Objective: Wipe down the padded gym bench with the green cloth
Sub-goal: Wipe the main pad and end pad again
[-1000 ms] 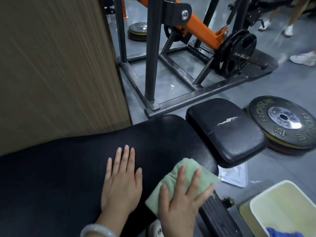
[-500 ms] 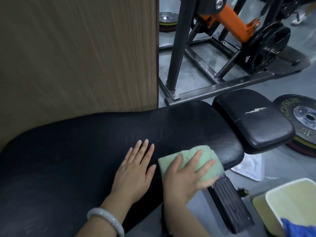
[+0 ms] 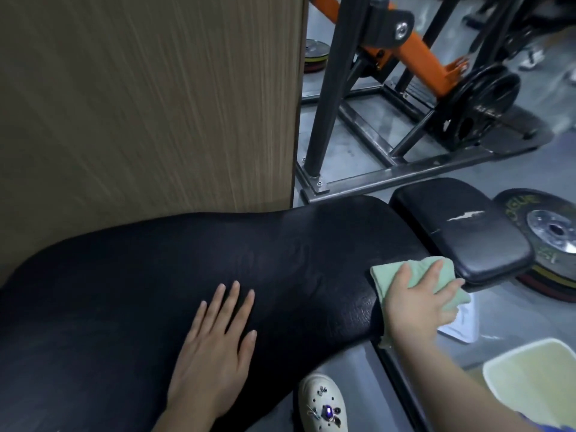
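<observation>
Right hand point(image 3: 416, 302), fingers spread flat, presses green cloth point(image 3: 436, 275) on bench pad point(image 3: 280, 260) at right; left hand point(image 3: 215, 347) rests flat, released, lower centre.

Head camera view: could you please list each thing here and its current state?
left hand: flat on the long pad, fingers straight.
right hand: pressing the green cloth.
green cloth: folded, at the long pad's end.
long pad: bare.
seat pad: torn.
bin: open.

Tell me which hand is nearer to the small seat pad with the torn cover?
Right. The right hand presses the green cloth just beside the seat pad; the left hand rests flat much farther away.
</observation>
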The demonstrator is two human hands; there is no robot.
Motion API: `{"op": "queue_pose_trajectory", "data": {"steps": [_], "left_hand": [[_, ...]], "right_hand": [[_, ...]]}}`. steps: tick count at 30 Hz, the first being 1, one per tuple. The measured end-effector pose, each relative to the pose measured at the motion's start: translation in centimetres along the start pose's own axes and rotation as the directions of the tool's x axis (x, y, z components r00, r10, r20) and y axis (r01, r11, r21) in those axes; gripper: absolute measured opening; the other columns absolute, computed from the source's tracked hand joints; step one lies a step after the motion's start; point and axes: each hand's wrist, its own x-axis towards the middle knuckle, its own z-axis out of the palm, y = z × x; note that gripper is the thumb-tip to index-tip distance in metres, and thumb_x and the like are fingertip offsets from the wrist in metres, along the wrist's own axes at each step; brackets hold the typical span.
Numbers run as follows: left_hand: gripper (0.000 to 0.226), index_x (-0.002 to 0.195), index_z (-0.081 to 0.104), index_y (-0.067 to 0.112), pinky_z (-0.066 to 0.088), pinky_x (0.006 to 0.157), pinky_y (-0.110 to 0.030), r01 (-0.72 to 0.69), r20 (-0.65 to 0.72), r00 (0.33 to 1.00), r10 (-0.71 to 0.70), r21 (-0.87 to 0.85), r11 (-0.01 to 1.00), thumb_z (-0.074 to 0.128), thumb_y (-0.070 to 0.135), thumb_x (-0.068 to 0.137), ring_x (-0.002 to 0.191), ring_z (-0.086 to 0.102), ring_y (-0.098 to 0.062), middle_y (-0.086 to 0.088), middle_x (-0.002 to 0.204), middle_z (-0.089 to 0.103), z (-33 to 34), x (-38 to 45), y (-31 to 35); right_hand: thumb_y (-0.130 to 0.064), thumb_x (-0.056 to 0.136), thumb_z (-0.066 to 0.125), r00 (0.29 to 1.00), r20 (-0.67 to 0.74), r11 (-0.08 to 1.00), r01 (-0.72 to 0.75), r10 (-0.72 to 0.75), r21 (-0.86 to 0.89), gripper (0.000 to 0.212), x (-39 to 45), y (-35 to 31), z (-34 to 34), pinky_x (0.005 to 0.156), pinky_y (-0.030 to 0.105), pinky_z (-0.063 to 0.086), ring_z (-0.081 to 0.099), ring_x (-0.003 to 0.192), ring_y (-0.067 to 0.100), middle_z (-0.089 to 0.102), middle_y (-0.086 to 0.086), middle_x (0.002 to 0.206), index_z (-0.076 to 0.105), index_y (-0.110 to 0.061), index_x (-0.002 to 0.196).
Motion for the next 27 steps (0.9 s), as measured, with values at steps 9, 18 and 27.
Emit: {"op": "queue_pose_trajectory", "data": {"steps": [9, 18, 27], "left_hand": [[0.056, 0.145, 0.037, 0.019, 0.014, 0.114, -0.036, -0.022, 0.023, 0.999, 0.022, -0.037, 0.999, 0.012, 0.045, 0.102, 0.143, 0.023, -0.018, -0.004, 0.152, 0.034, -0.3, 0.2, -0.1], [0.056, 0.145, 0.034, 0.020, 0.014, 0.114, -0.036, -0.026, 0.010, 1.000, 0.027, -0.066, 0.997, 0.012, 0.046, 0.101, 0.142, 0.024, -0.019, -0.005, 0.150, 0.037, 0.0, 0.3, -0.3], [0.056, 0.145, 0.036, 0.021, 0.018, 0.111, -0.036, -0.047, 0.006, 0.999, 0.048, -0.079, 0.996, 0.014, 0.046, 0.100, 0.141, 0.027, -0.020, -0.004, 0.150, 0.039, 0.0, 0.4, -0.6]], "right_hand": [[-0.051, 0.093, 0.044, 0.998, 0.055, 0.981, 0.020, -0.031, 0.194, 0.064, -9.2, 1.1, 3.7, 0.107, 0.054, 0.028, -0.011, 0.144, 0.028, -0.014, -0.020, 0.157, 0.016, -0.044, 0.149], [-0.060, 0.088, 0.032, 0.998, -0.009, 0.989, 0.059, -0.059, 0.134, 0.069, 1.2, 1.3, -0.2, 0.112, 0.056, 0.020, 0.016, 0.138, 0.044, 0.007, 0.003, 0.160, 0.021, -0.034, 0.151], [-0.061, 0.093, 0.013, 0.670, 0.382, 0.550, 0.741, -0.636, -0.386, 0.061, -8.7, 3.7, 2.2, 0.082, 0.076, 0.029, 0.031, 0.133, 0.044, 0.043, 0.008, 0.145, 0.042, -0.030, 0.137]]}}
